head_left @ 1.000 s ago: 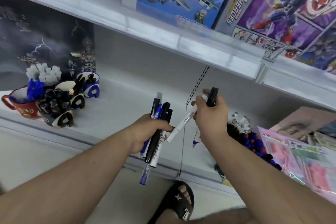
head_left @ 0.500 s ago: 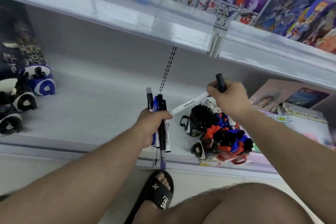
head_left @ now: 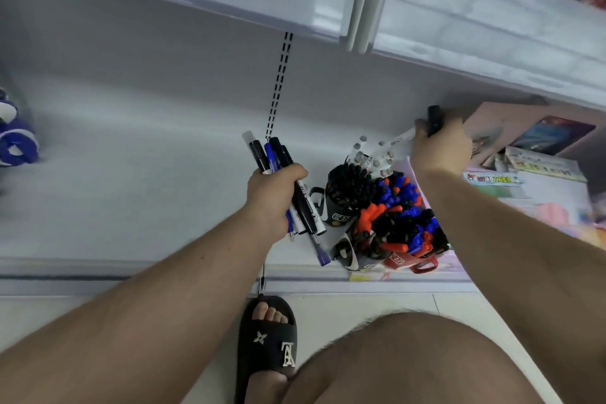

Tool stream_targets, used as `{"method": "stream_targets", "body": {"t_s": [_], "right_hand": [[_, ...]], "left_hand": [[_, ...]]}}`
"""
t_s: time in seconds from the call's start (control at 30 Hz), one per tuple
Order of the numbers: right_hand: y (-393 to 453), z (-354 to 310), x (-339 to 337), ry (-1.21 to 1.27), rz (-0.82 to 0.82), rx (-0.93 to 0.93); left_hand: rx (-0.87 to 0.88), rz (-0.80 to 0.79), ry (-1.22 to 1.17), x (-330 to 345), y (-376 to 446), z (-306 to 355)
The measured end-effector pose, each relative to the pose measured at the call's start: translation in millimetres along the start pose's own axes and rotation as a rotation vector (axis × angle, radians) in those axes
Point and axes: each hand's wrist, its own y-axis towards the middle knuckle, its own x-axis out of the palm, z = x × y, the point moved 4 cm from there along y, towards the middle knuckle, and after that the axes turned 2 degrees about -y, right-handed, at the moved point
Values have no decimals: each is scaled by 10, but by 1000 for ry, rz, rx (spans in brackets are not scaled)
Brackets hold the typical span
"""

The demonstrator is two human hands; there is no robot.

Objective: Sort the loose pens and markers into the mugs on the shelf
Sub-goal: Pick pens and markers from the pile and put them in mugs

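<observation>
Dropping a marker into the back mug

Your right hand (head_left: 439,147) pinches two markers (head_left: 434,120) over the mugs (head_left: 347,197); your left hand (head_left: 275,193) grips a bundle (head_left: 295,197). Next, match colours.

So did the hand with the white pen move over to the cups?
Yes. The right hand moved right and back along the shelf; its white pen now pokes over the cup of white pens, behind the black mug.

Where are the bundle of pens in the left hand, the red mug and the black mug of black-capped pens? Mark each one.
bundle of pens (head_left: 305,207): head view, on a black barrel just below the fist.
red mug (head_left: 398,261): head view, on its front wall beside the label.
black mug (head_left: 337,216): head view, on its label.
</observation>
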Motion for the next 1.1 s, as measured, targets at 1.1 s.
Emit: {"method": "stream_targets", "body": {"t_s": [1.1], "right_hand": [[-1175, -1408, 54, 729, -1247, 306]], "left_hand": [[134, -239, 109, -644, -547, 644]]}}
